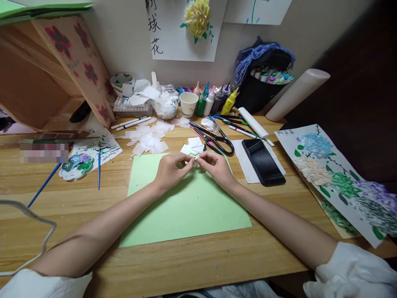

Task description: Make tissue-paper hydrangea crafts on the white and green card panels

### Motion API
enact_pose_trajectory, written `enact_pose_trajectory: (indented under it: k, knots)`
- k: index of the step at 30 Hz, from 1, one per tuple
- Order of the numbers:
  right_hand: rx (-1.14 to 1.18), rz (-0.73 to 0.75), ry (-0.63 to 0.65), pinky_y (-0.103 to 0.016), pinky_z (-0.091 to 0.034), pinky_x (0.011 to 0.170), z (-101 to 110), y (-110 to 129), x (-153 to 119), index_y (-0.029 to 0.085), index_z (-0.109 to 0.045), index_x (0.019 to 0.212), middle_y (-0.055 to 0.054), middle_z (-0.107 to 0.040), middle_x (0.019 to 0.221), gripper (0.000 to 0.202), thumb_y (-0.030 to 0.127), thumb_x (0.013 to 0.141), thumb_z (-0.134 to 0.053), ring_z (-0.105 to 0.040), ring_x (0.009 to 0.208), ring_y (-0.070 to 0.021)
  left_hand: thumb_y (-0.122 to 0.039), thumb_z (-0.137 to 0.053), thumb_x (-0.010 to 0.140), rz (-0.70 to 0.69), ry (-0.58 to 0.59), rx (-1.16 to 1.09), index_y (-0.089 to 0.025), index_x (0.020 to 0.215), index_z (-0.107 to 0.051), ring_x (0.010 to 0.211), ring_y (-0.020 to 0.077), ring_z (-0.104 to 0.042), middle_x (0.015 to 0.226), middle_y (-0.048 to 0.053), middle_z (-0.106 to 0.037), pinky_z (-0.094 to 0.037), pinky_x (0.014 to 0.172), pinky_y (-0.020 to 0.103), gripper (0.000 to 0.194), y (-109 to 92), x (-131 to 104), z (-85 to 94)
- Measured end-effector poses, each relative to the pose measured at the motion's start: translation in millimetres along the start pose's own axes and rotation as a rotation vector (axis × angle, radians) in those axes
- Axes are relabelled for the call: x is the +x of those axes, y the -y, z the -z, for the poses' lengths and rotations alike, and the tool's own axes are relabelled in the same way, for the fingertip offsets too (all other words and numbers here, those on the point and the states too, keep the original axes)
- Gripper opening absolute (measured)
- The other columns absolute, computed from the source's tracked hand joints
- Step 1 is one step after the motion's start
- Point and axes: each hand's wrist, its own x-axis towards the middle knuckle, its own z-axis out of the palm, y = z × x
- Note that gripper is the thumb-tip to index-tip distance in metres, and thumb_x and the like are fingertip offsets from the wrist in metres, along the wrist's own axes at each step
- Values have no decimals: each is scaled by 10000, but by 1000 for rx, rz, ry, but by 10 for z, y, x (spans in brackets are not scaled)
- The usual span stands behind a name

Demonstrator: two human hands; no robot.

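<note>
My left hand (173, 169) and my right hand (215, 166) meet above the upper part of a light green sheet (186, 211). Between their pinched fingertips is a small white piece of paper (196, 159), held by both. Just beyond the fingers lies a little stack of white paper squares (194, 145). Black-handled scissors (217, 142) rest right behind my right hand. Loose torn white paper pieces (150, 138) are scattered to the left of the squares.
A phone (263, 161) lies on white paper at the right, beside a flower artwork (335, 174). Glue bottles (209, 101), a paper cup (188, 104) and a bowl of scraps (166, 108) line the back. A paint palette (76, 166) and brushes are left.
</note>
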Motion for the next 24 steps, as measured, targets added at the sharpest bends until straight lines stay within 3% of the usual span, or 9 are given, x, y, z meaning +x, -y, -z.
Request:
enact_pose_trajectory:
  k: [4,9,13,18,24]
  knots:
    - [-10,14,14,-242,-406,586,1,11,-8,166,-588,731,1,-575,653,166,323,782,-599,-526,622,-118,-281,-562,807,-22,-15,64,-184,793,-694,605,127,-566,694,25,-683,-419,597,248,164,-5,1,4]
    - [-25,46,64,-242,-403,581,3,8,-17,172,-589,724,6,-563,666,155,312,791,-584,-506,615,-116,-287,-580,795,-175,-71,217,-213,873,-686,762,161,-601,826,35,-697,-406,721,293,151,2,-10,5]
    - [-61,45,87,-252,-412,596,3,6,-25,172,-596,729,-3,-561,679,167,324,796,-574,-513,641,-129,-281,-571,791,-229,-98,330,-231,822,-686,757,163,-605,812,26,-702,-389,731,307,129,27,-31,-1]
    - [-114,66,84,-259,-402,593,-6,27,-36,177,-591,705,-9,-565,671,171,322,795,-578,-504,645,-134,-265,-554,793,-228,-120,369,-212,746,-648,720,154,-590,752,14,-687,-381,730,300,118,26,-32,-4]
    - [-127,78,63,-256,-389,591,-12,39,-32,181,-567,682,2,-549,650,180,329,784,-579,-488,627,-130,-261,-551,784,-91,-142,317,-196,725,-597,677,147,-554,679,2,-627,-379,693,289,100,-8,7,11]
